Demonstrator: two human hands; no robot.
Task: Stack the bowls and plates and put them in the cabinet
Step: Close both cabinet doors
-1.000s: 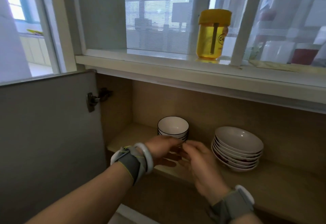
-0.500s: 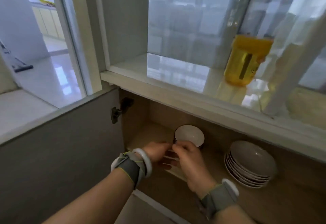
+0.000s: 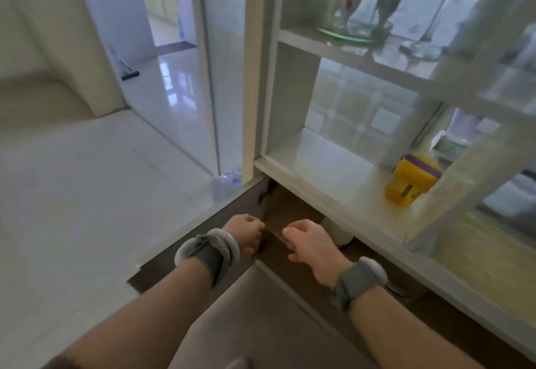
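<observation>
Nearest, the left hand (image 3: pixel 245 233) is bent at the knuckles beside the open grey cabinet door (image 3: pixel 203 225), its fingertips hidden, so I cannot tell whether it grips anything; just right of it the right hand (image 3: pixel 311 241) hangs loosely curled and empty. Beyond the right hand, the round white ceramic bowl (image 3: pixel 336 230) sits inside the low wooden cabinet (image 3: pixel 290 209), mostly hidden under the white shelf edge. Farther right stands a yellow plastic jar (image 3: pixel 412 178).
</observation>
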